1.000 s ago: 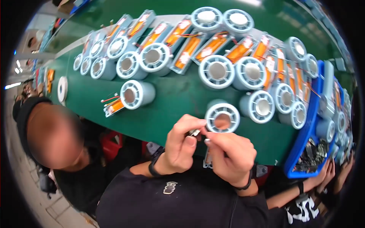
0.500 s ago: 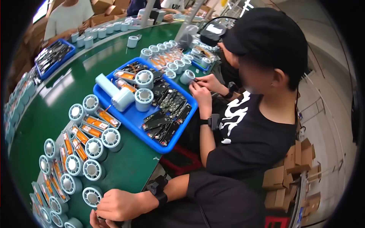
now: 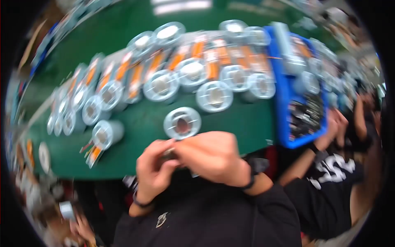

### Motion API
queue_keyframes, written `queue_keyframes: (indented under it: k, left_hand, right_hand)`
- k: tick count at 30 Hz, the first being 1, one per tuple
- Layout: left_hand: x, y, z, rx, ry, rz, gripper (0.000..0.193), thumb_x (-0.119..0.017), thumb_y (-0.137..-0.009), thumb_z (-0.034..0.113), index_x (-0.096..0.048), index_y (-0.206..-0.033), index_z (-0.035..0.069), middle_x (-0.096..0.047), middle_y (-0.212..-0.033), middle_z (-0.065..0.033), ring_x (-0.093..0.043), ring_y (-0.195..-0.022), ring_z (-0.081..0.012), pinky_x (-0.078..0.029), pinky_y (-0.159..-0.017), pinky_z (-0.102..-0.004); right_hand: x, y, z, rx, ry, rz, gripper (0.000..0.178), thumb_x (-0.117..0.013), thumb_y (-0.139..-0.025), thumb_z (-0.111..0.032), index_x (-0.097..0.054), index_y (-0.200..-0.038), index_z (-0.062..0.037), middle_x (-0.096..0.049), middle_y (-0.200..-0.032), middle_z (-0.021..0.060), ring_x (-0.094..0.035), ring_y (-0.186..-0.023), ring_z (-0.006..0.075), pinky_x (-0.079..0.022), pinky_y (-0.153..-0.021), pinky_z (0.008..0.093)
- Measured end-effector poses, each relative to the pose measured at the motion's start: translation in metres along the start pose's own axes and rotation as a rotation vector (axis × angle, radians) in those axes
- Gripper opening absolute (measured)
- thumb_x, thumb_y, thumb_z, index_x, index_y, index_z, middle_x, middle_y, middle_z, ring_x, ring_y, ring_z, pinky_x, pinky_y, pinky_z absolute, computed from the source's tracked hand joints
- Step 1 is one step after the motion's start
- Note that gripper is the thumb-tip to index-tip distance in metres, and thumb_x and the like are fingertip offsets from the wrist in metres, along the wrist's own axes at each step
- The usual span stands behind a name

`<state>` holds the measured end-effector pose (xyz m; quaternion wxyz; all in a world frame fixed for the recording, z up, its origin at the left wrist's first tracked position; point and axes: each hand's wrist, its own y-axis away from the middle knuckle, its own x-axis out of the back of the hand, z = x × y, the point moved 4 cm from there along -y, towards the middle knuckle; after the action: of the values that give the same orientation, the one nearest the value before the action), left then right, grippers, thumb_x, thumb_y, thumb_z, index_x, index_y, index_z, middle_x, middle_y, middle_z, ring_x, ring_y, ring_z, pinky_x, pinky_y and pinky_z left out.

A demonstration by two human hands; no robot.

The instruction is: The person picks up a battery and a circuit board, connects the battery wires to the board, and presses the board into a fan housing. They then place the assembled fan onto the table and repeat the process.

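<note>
Small pale part (image 3: 169,151): one item, at the fingertips in front of the person's body; blurred and mostly covered, exact form not readable.
Left hand (image 3: 153,171): thumb and forefinger curled inward, seemingly pinched on the small pale part, a little of which shows between them.
Right hand (image 3: 214,156): back uppermost, fingers brought across to meet the left fingertips; its own tips are hidden, so whether they grip anything cannot be told.
Nearest housing (image 3: 182,123): one, pale blue, round, spoked rim, reddish-grey centre; on the green table (image 3: 249,117), just beyond the fingertips, contact uncertain.
Handling, small pale part: judged very light, stiff and rather fragile; best taken by its edges, with light fingertip pressure.
Handling, nearest housing: judged rigid, smooth, perhaps slippery, easily lifted; best held round the outer wall, clear of the centre.
Other housings (image 3: 161,86): many, pale blue, set in a curved spread, orange strips (image 3: 212,68) among them.
Lone housing (image 3: 103,135): one, left of the hands, tipped sideways, an orange-bodied piece at its lower side.
Blue tray (image 3: 283,123): one, right side, containing dark parts (image 3: 306,117) and pale-blue pieces.
Co-worker's hand (image 3: 335,123): beside the tray's right wall, blurred.
</note>
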<state>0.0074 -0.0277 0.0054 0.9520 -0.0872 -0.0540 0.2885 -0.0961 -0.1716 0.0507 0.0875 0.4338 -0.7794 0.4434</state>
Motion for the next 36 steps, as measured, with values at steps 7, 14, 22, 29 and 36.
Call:
queue_keyframes:
  k: [7,14,22,29,36]
  left_hand:
    - [-0.005,0.002,-0.002,-0.059,-0.138,0.065,0.046,-0.076,-0.093,0.008,-0.059,-0.135,-0.001,-0.065,-0.113,-0.0146,-0.068,-0.091,-0.0187,-0.062,-0.071,-0.0270]
    - [0.003,-0.007,-0.007,0.080,0.041,-0.015,0.044,-0.076,-0.094,0.008,-0.060,-0.135,0.000,-0.065,-0.114,-0.0145,-0.068,-0.088,-0.0192,-0.061,-0.070,-0.0275]
    - [-0.001,0.002,-0.009,0.171,0.092,-0.111,0.038,-0.064,-0.101,0.004,-0.056,-0.138,-0.001,-0.059,-0.114,-0.0117,-0.069,-0.086,-0.0176,-0.059,-0.072,-0.0287]
    - [-0.007,0.003,0.009,0.053,-0.112,0.036,0.034,-0.066,-0.097,0.002,-0.061,-0.131,0.001,-0.064,-0.104,-0.0119,-0.067,-0.084,-0.0183,-0.055,-0.071,-0.0317]
    - [-0.006,-0.021,0.009,-0.082,-0.190,-0.043,0.026,-0.058,-0.098,-0.001,-0.066,-0.123,0.002,-0.061,-0.086,-0.0070,-0.057,-0.065,-0.0134,-0.044,-0.056,-0.0275]
  right_hand:
    - [-0.016,0.008,-0.003,0.043,0.225,-0.029,0.025,-0.081,-0.071,0.002,-0.074,-0.096,0.0008,-0.071,-0.082,0.0093,-0.063,-0.057,0.0188,-0.042,-0.048,0.0297]
    - [-0.016,-0.001,0.010,0.026,0.067,-0.002,0.025,-0.082,-0.070,0.003,-0.073,-0.093,-0.0001,-0.071,-0.080,0.0088,-0.060,-0.054,0.0195,-0.040,-0.048,0.0308]
    - [-0.013,0.001,0.004,-0.002,0.100,-0.021,0.023,-0.080,-0.072,0.003,-0.074,-0.094,-0.0030,-0.071,-0.078,0.0084,-0.064,-0.057,0.0237,-0.043,-0.050,0.0345]
    - [-0.016,0.002,-0.017,0.052,0.311,-0.023,0.014,-0.078,-0.079,-0.005,-0.073,-0.092,-0.0032,-0.067,-0.074,0.0038,-0.061,-0.056,0.0202,-0.040,-0.050,0.0339]
    - [0.002,-0.010,-0.001,-0.083,0.223,-0.147,0.015,-0.081,-0.077,-0.014,-0.068,-0.082,-0.0106,-0.065,-0.068,0.0073,-0.063,-0.057,0.0277,-0.044,-0.050,0.0390]
